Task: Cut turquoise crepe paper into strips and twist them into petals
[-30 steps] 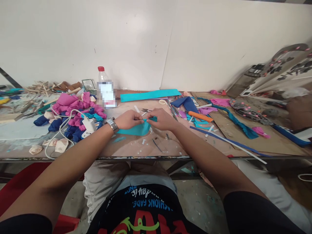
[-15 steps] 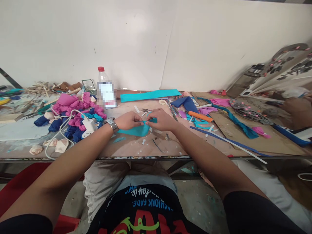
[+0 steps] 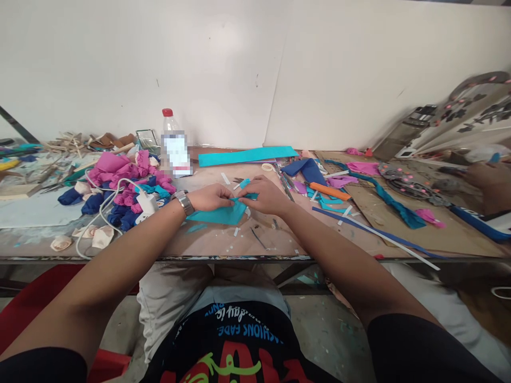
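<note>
A turquoise crepe paper strip (image 3: pixel 217 214) is pinched between my two hands, just above the table in front of me. My left hand (image 3: pixel 212 198) grips its upper edge with thumb and fingers closed. Right beside it, my right hand (image 3: pixel 264 194) pinches the same edge, and the thumbs nearly meet. A small turquoise end pokes out above the right fingers. Behind the hands lies a longer turquoise strip (image 3: pixel 245 155). Pliers or scissors, partly hidden, rest behind my fingers.
On the left are a heap of pink and blue paper flowers (image 3: pixel 123 173), a white power strip (image 3: pixel 147 201) and a phone (image 3: pixel 176 154) against a bottle (image 3: pixel 169 121). An orange-handled cutter (image 3: pixel 329 191) and paper scraps lie right. Another person's hand (image 3: pixel 489 181) is at far right.
Both hands keep their pinch on the strip. Its lower part has shifted slightly, and more turquoise shows above my right fingers. The view has moved a little.
</note>
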Available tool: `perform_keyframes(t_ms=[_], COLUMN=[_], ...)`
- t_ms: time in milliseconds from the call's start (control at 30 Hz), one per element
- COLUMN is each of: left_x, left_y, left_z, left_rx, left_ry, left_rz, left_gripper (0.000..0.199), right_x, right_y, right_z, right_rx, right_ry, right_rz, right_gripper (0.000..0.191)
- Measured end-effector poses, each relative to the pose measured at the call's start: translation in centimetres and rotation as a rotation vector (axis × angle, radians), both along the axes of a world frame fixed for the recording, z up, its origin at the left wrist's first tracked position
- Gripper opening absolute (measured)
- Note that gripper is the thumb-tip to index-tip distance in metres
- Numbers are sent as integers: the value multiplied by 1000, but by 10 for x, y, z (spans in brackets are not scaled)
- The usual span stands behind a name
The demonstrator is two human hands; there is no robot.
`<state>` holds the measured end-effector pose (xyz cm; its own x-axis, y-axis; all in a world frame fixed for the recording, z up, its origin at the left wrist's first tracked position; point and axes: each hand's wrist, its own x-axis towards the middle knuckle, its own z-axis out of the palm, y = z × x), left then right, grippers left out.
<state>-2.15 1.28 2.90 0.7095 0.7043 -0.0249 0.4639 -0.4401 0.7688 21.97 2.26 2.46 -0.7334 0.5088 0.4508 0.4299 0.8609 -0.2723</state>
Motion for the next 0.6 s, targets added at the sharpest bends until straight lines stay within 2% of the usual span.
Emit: perform_keyframes(t_ms=[267,333,467,600], left_x=[-2,-1,0,1], left_y=[3,2,-1,-2], left_z=[-1,1,3,4], left_rx=[-99,-77,23,-44], left_ry=[-26,-31,-51,-28], left_rz=[2,55,178,102], left_gripper=[22,23,39,40], right_x=[0,-1,-1,-1], right_y=[0,0,-1,-1], right_z=[0,0,1,1], right_rx=[43,54,67,61], right_ry=[23,32,54,55], right_rz=[28,29,31,28], right_gripper=[15,15,15,15])
